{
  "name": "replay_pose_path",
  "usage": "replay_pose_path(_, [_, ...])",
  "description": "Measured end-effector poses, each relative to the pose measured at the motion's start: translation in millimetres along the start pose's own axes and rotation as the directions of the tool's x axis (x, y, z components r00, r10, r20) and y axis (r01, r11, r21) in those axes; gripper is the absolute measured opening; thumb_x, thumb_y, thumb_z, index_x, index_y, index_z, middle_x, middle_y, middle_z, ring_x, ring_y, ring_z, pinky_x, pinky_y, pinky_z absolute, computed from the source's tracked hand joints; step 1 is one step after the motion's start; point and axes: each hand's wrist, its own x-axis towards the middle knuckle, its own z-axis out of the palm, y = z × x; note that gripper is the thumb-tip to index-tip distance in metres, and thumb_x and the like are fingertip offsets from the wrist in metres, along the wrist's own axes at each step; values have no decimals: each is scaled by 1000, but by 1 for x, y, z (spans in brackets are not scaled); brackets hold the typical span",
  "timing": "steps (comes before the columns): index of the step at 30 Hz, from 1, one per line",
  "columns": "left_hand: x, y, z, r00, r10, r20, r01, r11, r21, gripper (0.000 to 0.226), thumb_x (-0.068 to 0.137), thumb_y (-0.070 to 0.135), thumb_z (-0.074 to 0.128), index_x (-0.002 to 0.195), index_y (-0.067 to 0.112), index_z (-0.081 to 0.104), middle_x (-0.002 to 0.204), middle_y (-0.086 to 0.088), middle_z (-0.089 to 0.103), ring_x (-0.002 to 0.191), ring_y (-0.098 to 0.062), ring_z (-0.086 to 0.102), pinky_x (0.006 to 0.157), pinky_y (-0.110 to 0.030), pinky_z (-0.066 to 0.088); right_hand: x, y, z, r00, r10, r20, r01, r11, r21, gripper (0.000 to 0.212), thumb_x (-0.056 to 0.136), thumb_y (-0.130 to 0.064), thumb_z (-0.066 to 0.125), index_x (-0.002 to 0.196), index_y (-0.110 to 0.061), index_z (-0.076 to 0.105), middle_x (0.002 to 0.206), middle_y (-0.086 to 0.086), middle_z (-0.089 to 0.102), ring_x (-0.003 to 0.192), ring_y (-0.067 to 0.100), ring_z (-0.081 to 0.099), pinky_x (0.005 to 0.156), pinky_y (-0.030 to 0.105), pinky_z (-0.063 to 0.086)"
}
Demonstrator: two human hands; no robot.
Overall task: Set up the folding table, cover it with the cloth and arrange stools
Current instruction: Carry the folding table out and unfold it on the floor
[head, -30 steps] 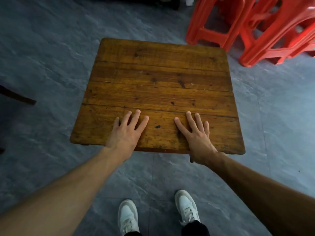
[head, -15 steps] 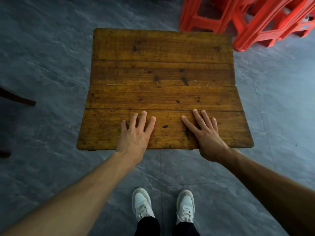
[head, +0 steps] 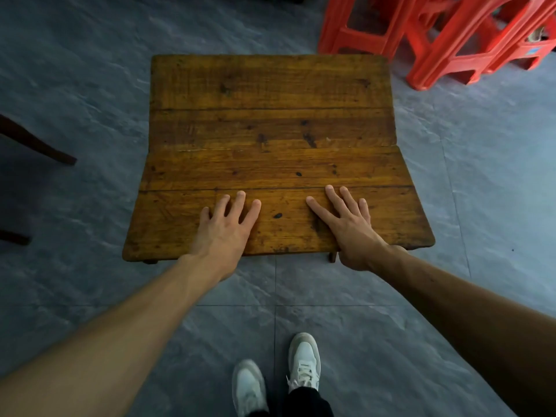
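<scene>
**Pressing the tabletop flat**

Wooden folding table (head: 270, 139) standing on grey floor tiles (head: 346, 341), straight ahead of white shoes (head: 304, 361). Near half of the top apparently angled slightly against the far half along a middle seam, so likely not yet locked level. Left hand (head: 224, 233) and right hand (head: 350, 230) both flat on the nearest plank, fingers spread, gripping nothing. Best to push down evenly on both sides, palms well apart, until the halves sit flush; then check for wobble. Red plastic stools (head: 451, 40) stacked beyond the far right corner, near but apart. No cloth in sight. Dark furniture legs (head: 36, 142) at left.
</scene>
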Motion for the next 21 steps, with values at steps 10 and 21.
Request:
replay_pose_path(10, [-77, 7, 41, 1000, 30, -1, -30, 999, 13, 134, 62, 14, 89, 150, 27, -11, 159, -11, -9, 145, -37, 5, 113, -54, 28, -72, -50, 51, 999, 34, -19, -34, 999, 15, 123, 78, -2, 70, 149, -41, -23, 159, 5, -27, 145, 34, -27, 116, 59, -7])
replay_pose_path(21, [-127, 15, 75, 1000, 21, 16, -21, 1000, 6, 133, 62, 3, 85, 151, 28, -12, 160, -10, -12, 147, -34, 1, 116, -52, 24, -112, -80, 100, 997, 32, -65, -32, 999, 10, 124, 78, -3, 72, 149, -39, -23, 160, 7, -25, 145, 36, -26, 116, 60, -5])
